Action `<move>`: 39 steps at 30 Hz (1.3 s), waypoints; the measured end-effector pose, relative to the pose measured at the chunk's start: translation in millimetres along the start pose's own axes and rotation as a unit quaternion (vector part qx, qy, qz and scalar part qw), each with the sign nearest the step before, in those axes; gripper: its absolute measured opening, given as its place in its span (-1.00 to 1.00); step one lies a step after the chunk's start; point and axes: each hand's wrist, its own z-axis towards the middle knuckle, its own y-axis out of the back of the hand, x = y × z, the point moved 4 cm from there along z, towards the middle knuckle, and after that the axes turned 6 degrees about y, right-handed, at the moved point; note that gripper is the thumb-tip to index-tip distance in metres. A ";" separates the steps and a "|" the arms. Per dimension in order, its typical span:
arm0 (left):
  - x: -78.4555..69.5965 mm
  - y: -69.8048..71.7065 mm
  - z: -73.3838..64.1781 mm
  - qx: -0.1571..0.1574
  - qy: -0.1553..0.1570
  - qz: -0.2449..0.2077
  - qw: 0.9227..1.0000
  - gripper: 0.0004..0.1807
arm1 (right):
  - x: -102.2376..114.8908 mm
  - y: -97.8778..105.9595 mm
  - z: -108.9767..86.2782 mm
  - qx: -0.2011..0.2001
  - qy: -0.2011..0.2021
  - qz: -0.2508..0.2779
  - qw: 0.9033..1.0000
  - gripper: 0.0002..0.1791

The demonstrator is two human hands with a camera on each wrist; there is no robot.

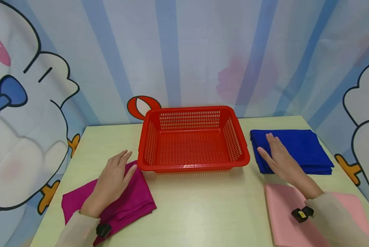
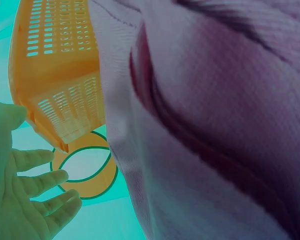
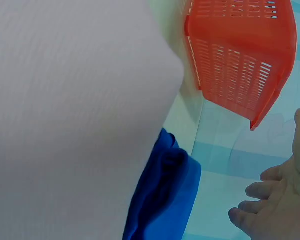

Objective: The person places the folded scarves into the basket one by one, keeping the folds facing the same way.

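My left hand [image 1: 111,180], fingers extended, is over a magenta folded cloth [image 1: 132,195] at the table's left; whether it touches the cloth I cannot tell. On the right, my right hand [image 1: 281,159] hovers with straight fingers by a blue folded cloth [image 1: 305,147]. A pink folded cloth [image 1: 283,219] lies under the right forearm, nearer the front. Between the hands stands a red plastic basket [image 1: 190,147] with slotted walls and nothing inside. In the left wrist view the left hand [image 2: 30,185] holds nothing; the right hand [image 3: 275,195] is likewise bare in the right wrist view.
The pale table [image 1: 200,209] meets a printed curtain [image 1: 197,51] at its back edge. Cartoon figures on the curtain flank both sides. The basket's near rim is close to the magenta cloth's upper corner.
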 end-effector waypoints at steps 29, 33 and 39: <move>-9.2 -9.9 -12.7 -0.001 0.044 0.017 0.999 -0.35 | 23.9 -4.1 30.2 -0.023 0.014 0.093 0.995 -0.27; -11.8 -9.7 -15.1 0.007 0.042 0.017 0.999 -0.36 | 24.2 -5.6 34.6 -0.030 0.015 0.101 0.994 -0.29; -15.1 -10.4 -18.8 0.010 0.027 0.027 0.999 -0.36 | 27.3 -7.7 42.0 -0.040 0.020 0.104 0.994 -0.32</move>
